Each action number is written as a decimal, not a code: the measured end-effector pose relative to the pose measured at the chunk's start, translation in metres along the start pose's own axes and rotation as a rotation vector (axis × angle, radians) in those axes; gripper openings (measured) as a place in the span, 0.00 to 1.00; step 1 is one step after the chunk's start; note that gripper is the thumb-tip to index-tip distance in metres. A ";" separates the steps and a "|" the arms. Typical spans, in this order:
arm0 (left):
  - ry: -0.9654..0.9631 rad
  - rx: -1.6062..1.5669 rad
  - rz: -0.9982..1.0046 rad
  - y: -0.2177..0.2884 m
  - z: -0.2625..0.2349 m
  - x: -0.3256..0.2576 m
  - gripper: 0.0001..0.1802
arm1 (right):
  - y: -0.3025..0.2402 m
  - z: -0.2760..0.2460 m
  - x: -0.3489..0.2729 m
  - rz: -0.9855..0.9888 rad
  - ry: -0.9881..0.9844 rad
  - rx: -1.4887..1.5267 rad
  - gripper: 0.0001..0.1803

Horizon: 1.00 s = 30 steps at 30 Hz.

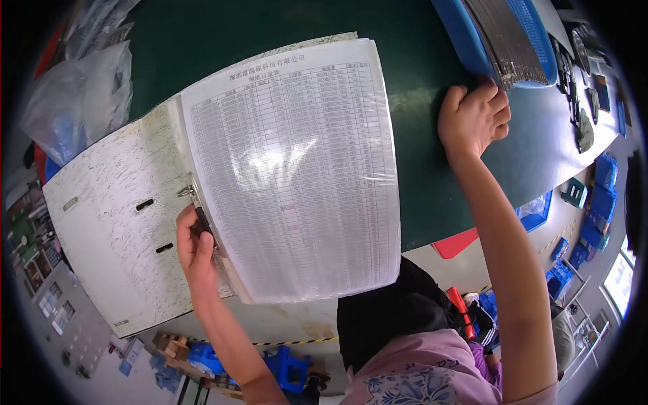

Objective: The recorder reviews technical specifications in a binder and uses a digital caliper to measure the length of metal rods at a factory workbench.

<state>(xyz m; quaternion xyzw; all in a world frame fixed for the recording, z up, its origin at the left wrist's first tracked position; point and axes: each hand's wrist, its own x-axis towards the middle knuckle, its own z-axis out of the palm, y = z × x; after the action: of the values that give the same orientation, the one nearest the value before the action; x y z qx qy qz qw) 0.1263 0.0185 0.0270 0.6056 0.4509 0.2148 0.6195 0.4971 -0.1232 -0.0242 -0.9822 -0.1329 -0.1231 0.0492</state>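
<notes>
A lever arch binder (pixel 121 229) with a mottled white cover lies open, with a stack of clear plastic sleeves (pixel 304 182) on its right side. The top sleeve holds a printed table and throws back glare. At the metal clip along the sleeves' left edge, my left hand (pixel 196 260) is closed around the dark end of the binder's lever (pixel 201 220). My right hand (pixel 474 121) rests on the green table, loosely curled, beside the lower corner of a blue basket (pixel 466 40). Nothing shows in its fingers; its palm is hidden.
Thin metal strips (pixel 496 37) stand packed in the basket. Clear plastic bags (pixel 84 101) lie at the left on the green table (pixel 418 189). A red sheet (pixel 454 244) pokes out at the table's near edge. Blue bins (pixel 601 196) stand farther right.
</notes>
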 end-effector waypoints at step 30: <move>0.261 -0.225 -0.050 0.009 0.020 -0.006 0.19 | -0.002 -0.001 0.000 0.005 0.040 0.009 0.23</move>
<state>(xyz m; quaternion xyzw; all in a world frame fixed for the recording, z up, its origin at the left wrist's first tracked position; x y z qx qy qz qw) 0.1419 0.0045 0.0340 0.4882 0.5156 0.3251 0.6246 0.4959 -0.1217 -0.0230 -0.9796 -0.1299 -0.1422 0.0565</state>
